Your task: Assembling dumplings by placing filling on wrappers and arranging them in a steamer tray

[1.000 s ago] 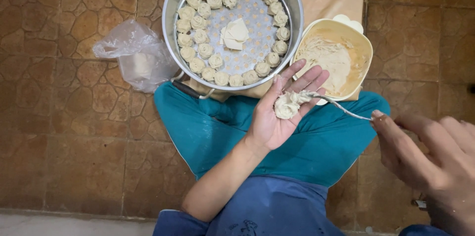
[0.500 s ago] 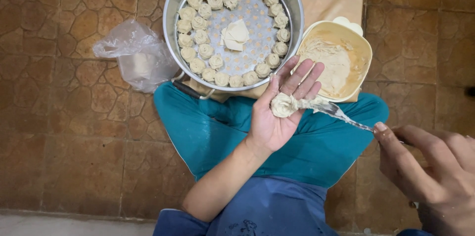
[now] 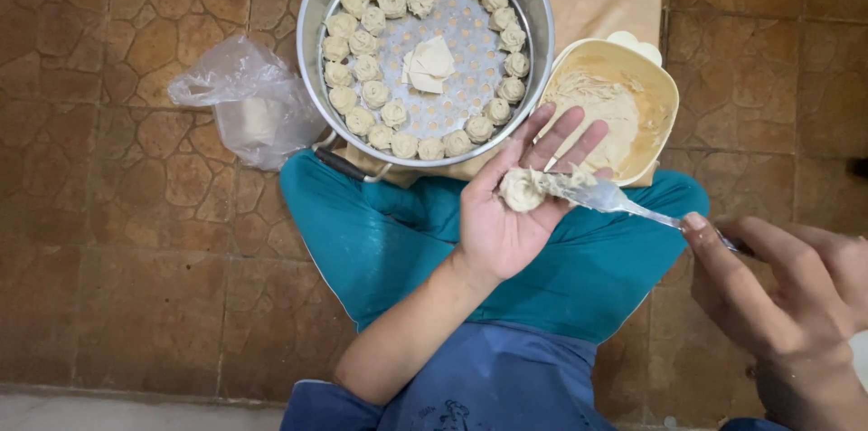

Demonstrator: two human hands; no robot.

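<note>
I see the steamer pot [image 3: 312,10] on the tiled floor [image 3: 117,241], ringed with finished dumplings [image 3: 362,119], the filling bowl [image 3: 665,92] beside it. My left hand [image 3: 506,205] lies palm up, fingers spread, cradling a new dumpling [image 3: 523,189]. Since a second ago the spoon [image 3: 606,196] has come in flat against it, pressing filling down; my right hand [image 3: 787,304] pinches the handle.
</note>
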